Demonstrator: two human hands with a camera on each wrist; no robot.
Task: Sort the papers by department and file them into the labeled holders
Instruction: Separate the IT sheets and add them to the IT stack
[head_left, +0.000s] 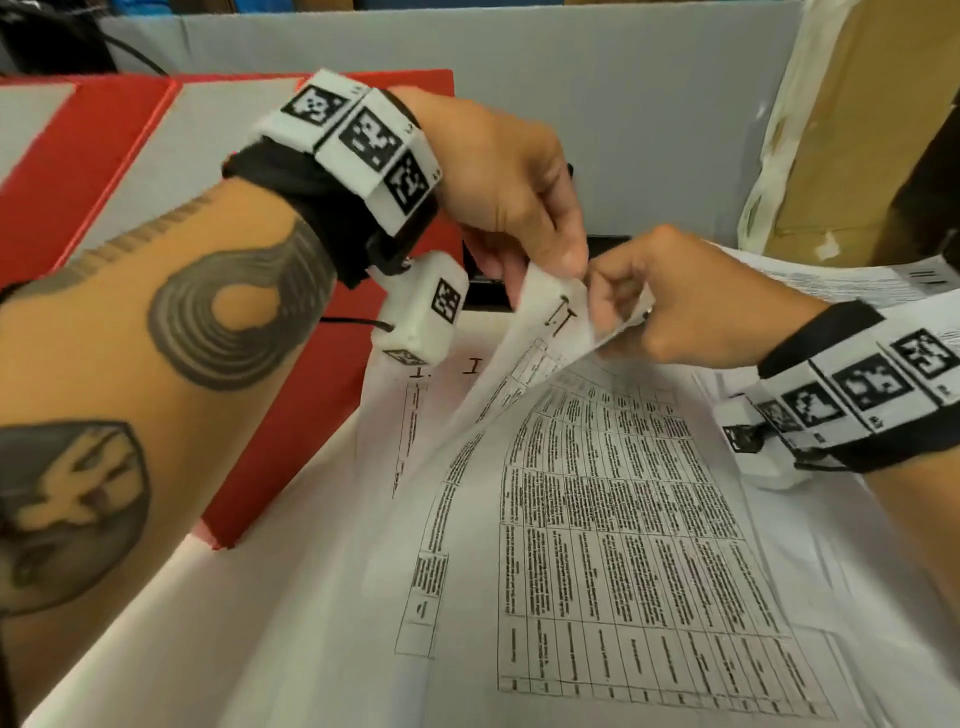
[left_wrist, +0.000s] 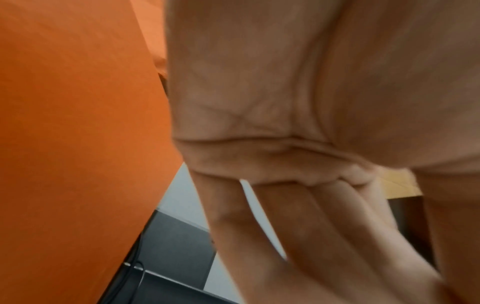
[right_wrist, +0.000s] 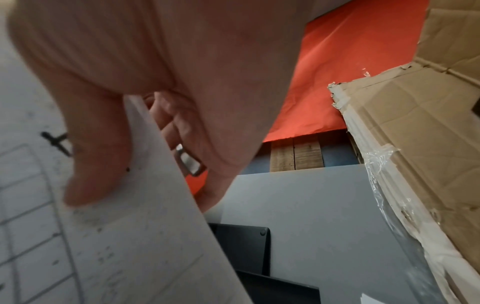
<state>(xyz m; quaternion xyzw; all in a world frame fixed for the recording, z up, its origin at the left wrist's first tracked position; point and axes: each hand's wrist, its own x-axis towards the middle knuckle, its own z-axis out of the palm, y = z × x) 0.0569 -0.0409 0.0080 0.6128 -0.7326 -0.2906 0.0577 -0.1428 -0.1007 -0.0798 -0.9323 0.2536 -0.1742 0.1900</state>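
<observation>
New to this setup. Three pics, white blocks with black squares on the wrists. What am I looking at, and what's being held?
No robot here: a person sorts papers with bare hands. The big picture comes from a camera worn on the head. The other two come from cameras strapped to each wrist, looking along the hand, so they are mostly skin up close. The white blocks are wristbands carrying printed markers.

The left hand and right hand both pinch the top edge of one lifted sheet, peeling it off a pile of printed tables on the white table. In the right wrist view the thumb lies on that sheet, next to a handwritten mark.

Red holders stand on the left; a taped cardboard box is on the right.
</observation>
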